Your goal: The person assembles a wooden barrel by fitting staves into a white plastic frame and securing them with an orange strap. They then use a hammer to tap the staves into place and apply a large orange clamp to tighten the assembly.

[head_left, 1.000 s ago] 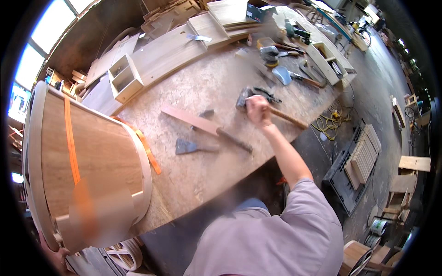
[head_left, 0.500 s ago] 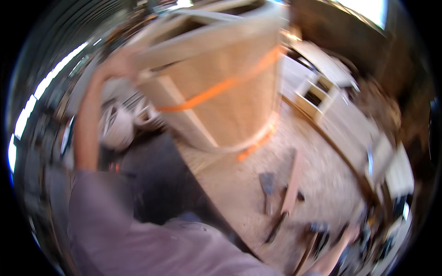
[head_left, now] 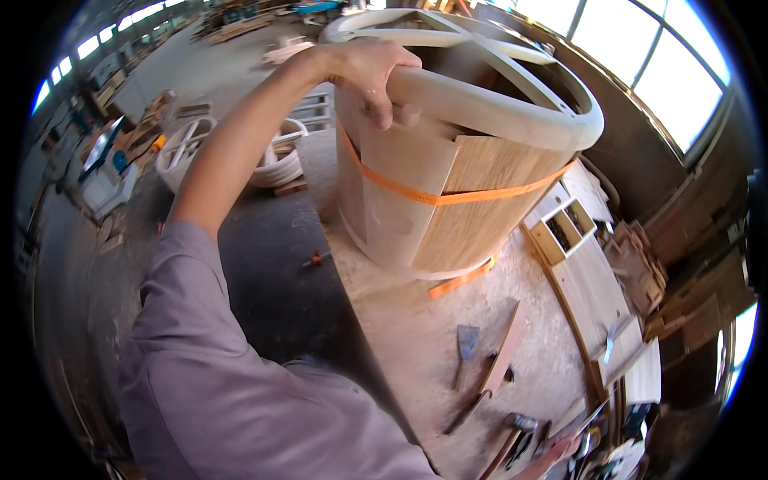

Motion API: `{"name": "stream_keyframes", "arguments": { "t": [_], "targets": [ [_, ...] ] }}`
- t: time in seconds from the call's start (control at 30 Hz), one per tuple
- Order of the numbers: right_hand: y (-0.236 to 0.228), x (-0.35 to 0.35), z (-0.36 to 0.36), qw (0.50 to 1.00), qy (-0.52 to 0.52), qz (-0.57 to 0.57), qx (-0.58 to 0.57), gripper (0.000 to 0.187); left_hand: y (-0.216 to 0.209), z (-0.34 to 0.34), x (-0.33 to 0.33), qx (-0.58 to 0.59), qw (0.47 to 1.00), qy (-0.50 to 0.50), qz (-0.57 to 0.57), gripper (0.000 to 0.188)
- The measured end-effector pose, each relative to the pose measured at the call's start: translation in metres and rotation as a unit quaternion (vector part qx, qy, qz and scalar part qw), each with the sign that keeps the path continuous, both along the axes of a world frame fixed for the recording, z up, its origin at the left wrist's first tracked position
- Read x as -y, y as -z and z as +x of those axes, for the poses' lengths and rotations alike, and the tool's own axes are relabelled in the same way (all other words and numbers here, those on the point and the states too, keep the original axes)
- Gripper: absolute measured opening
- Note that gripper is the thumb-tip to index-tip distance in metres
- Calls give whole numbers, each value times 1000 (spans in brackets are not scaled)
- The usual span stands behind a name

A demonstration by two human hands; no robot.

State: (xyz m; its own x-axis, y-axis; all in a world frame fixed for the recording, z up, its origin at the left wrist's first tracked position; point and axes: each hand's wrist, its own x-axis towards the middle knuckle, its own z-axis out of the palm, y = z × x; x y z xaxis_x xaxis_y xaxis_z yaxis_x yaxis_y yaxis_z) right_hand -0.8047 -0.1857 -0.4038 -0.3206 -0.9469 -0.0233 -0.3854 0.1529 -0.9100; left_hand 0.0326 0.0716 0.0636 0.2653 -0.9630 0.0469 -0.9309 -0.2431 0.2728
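A large round wooden drum-shaped frame (head_left: pixel 496 106) stands on the workbench, with a spoked top and a side of pale and brown panels. An orange strap (head_left: pixel 436 198) runs around its side. My left hand (head_left: pixel 370 74) grips the top rim at the near left, its thumb down the outside. At the lower right, my right hand (head_left: pixel 566 448) is closed by a thin blade-like tool (head_left: pixel 590 418) that seems to be in its fingers; its exact kind is unclear. A hammer (head_left: pixel 520 422) lies left of that hand. The frame's far side is hidden.
On the bench (head_left: pixel 400 320) lie a scraper (head_left: pixel 467 342), a pinkish wooden strip (head_left: pixel 506 350) and a loose orange strap end (head_left: pixel 462 282). A divided wooden box (head_left: pixel 564 230) sits at the right. Round wooden frames (head_left: pixel 278 164) stand at the left, beyond a dark surface (head_left: pixel 276 272).
The view has turned, and the drum frame appears farther right with a brown panel facing me. My left hand stays on its rim. My right hand has drawn back toward me, now with the thin tool.
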Motion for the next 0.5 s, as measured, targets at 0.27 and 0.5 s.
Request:
{"name": "stream_keyframes", "arguments": {
  "t": [0.27, 0.5],
  "targets": [
    [-323, -222, 362, 895, -263, -294, -209, 44, 6, 7, 1, 67, 987, 105, -99, 68],
    [-404, -291, 491, 767, -265, -430, -396, 45, 16, 20, -3, 102, 975, 117, -159, 71]
  ]
}}
